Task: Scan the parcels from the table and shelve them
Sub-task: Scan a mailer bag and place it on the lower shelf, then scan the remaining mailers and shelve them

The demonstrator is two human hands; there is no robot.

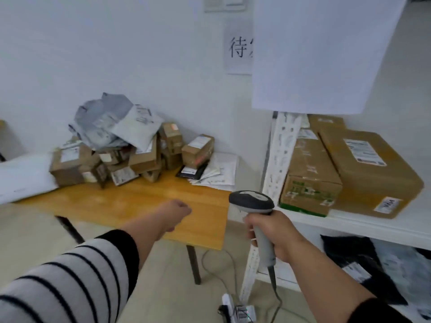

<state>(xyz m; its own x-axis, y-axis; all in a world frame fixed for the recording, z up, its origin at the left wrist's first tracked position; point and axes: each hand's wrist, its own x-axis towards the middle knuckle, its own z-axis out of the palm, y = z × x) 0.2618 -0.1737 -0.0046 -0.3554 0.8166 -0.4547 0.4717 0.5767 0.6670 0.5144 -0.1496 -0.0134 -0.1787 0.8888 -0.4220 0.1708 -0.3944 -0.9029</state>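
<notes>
A heap of parcels (130, 150), small cardboard boxes and grey and white mailer bags, lies at the back of the wooden table (144, 201) against the wall. My left hand (175, 213) hovers over the table's front part with its fingers curled and holds nothing. My right hand (270, 231) grips the handle of a grey barcode scanner (253, 202), upright beyond the table's right edge, its cable hanging down. On the white shelf (373, 226) to the right stand two large cardboard boxes (368, 171), and a third shows behind them.
A lower shelf level holds black and grey mailer bags (363, 266). A large white parcel (21, 176) lies at the table's left end. White envelopes (221, 171) sit at the table's back right. Cables and a plug (235, 311) lie on the floor. A white sheet (321, 54) hangs over the shelf.
</notes>
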